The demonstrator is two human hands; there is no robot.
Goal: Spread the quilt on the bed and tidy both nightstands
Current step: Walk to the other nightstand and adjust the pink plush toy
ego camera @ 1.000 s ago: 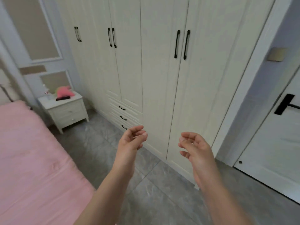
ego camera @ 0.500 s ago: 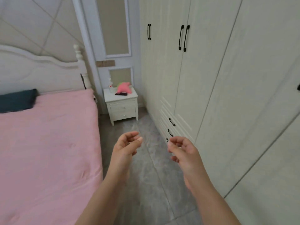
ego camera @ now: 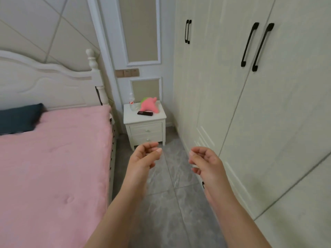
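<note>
A pink quilt [ego camera: 53, 167] lies flat over the bed on the left, reaching the white headboard [ego camera: 44, 85]. A dark teal pillow [ego camera: 18, 119] sits at the bed's head. Straight ahead stands a white nightstand [ego camera: 146, 130] bearing a pink plush toy [ego camera: 149, 105], a black remote [ego camera: 145, 113] and a small clear bottle [ego camera: 132, 102]. My left hand [ego camera: 144, 159] and my right hand [ego camera: 206, 161] hover empty in mid-air over the floor, fingers loosely curled, short of the nightstand.
A tall cream wardrobe [ego camera: 232, 104] with black handles [ego camera: 256, 45] lines the right side. A grey tiled aisle [ego camera: 166, 203] runs between the bed and the wardrobe toward the nightstand. A white panelled door [ego camera: 143, 42] stands behind the nightstand.
The view has swung left from the wardrobe to the bed and nightstand, which now appear closer. Both hands stay raised and empty in the same loose pose.
</note>
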